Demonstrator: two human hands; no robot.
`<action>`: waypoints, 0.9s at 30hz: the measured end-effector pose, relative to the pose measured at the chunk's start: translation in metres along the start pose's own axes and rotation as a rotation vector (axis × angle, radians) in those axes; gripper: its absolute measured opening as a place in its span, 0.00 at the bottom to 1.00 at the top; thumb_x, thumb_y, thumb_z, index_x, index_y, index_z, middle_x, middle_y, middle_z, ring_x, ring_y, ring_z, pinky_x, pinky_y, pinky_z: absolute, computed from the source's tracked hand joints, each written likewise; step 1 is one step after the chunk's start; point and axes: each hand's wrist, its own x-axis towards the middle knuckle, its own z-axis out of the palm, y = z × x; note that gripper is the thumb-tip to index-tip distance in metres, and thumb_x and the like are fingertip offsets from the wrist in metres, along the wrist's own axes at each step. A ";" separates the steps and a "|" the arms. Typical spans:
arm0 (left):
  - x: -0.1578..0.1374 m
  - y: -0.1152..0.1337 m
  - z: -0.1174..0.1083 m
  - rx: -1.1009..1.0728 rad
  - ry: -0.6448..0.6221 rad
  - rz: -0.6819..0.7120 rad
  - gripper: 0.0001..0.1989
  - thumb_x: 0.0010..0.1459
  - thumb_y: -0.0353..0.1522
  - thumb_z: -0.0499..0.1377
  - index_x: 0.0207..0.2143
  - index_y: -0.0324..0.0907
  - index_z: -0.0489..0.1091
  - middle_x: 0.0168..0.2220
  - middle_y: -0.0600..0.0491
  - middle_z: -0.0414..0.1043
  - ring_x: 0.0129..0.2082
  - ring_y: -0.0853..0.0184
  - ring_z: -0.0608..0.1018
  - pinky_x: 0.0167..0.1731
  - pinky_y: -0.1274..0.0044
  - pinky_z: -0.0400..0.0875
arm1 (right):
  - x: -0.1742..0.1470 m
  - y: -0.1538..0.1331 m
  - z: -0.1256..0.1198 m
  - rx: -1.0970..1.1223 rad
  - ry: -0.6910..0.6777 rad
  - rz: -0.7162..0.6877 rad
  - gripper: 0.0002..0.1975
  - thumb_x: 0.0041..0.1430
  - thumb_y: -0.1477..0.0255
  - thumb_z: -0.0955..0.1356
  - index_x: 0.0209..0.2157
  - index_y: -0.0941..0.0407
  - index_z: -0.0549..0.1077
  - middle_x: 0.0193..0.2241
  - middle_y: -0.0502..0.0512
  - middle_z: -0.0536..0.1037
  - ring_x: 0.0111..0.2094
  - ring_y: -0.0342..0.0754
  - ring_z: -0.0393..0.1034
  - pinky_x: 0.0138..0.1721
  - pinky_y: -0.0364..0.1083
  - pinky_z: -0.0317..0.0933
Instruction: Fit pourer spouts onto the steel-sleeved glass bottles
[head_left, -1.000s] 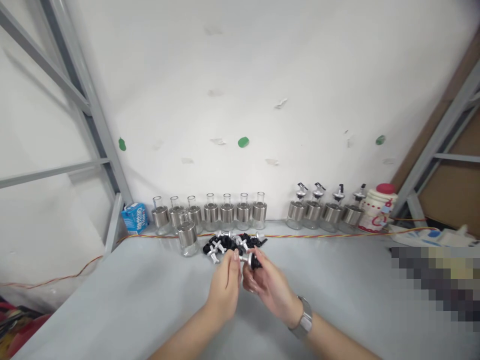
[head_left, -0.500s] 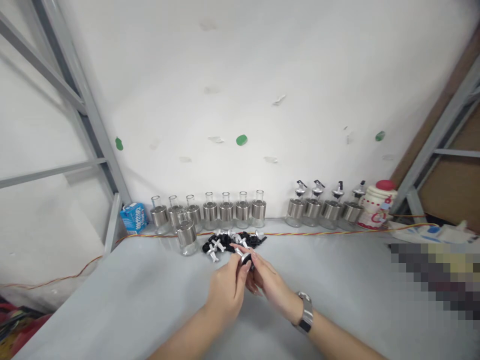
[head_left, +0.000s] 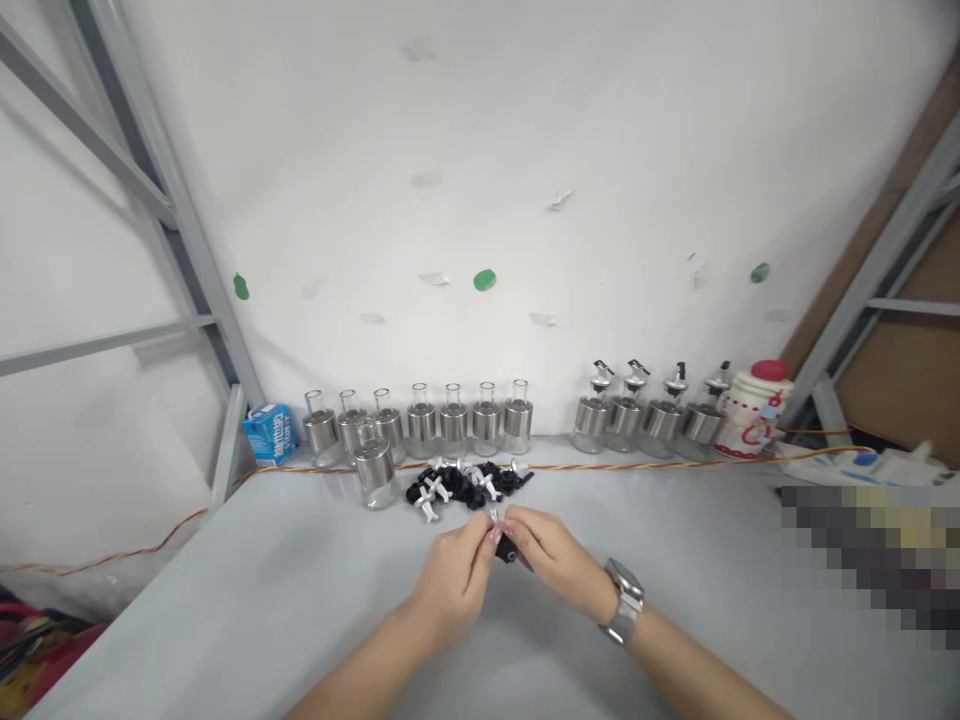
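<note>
Between my two hands is a black and silver pourer stopper (head_left: 507, 549), its black end pointing toward me. My left hand (head_left: 452, 570) pinches it from the left. The fingers of my right hand (head_left: 559, 562) are closed on its other side; the upper part is mostly covered by my fingertips. Just beyond lies a pile of loose black and silver pourer stoppers (head_left: 465, 485). A glass bottle with a metal band and no stopper (head_left: 374, 468) stands left of the pile.
Along the wall stands a row of several open bottles (head_left: 453, 424). To the right are several bottles with pourers fitted (head_left: 627, 418), beside a white jar with a red lid (head_left: 756, 410). A blue carton (head_left: 270, 436) sits at left. A twisted cord (head_left: 585, 467) crosses the table's back.
The stopper has turned in my hands so its black end faces me. My right hand and wrist have rotated, and both hands have come slightly nearer to me.
</note>
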 end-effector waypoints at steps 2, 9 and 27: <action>-0.002 0.002 0.005 -0.139 0.021 -0.102 0.12 0.60 0.36 0.40 0.24 0.43 0.53 0.16 0.60 0.53 0.16 0.74 0.58 0.19 0.81 0.52 | -0.002 0.000 0.004 -0.023 0.032 0.017 0.20 0.61 0.62 0.52 0.19 0.56 0.58 0.16 0.47 0.62 0.21 0.40 0.57 0.26 0.40 0.51; -0.002 0.009 0.016 -0.513 0.077 -0.276 0.15 0.58 0.41 0.42 0.24 0.43 0.56 0.12 0.62 0.54 0.11 0.75 0.58 0.12 0.84 0.53 | -0.003 -0.006 0.010 -0.040 0.087 0.075 0.21 0.61 0.62 0.52 0.18 0.56 0.58 0.14 0.46 0.62 0.19 0.40 0.58 0.25 0.40 0.52; 0.022 -0.007 0.002 -1.040 0.238 -0.709 0.18 0.49 0.43 0.55 0.35 0.38 0.64 0.24 0.51 0.71 0.24 0.66 0.76 0.21 0.79 0.69 | 0.009 0.020 0.008 -0.328 0.119 -0.090 0.14 0.61 0.72 0.55 0.46 0.52 0.63 0.36 0.55 0.68 0.38 0.47 0.63 0.40 0.46 0.59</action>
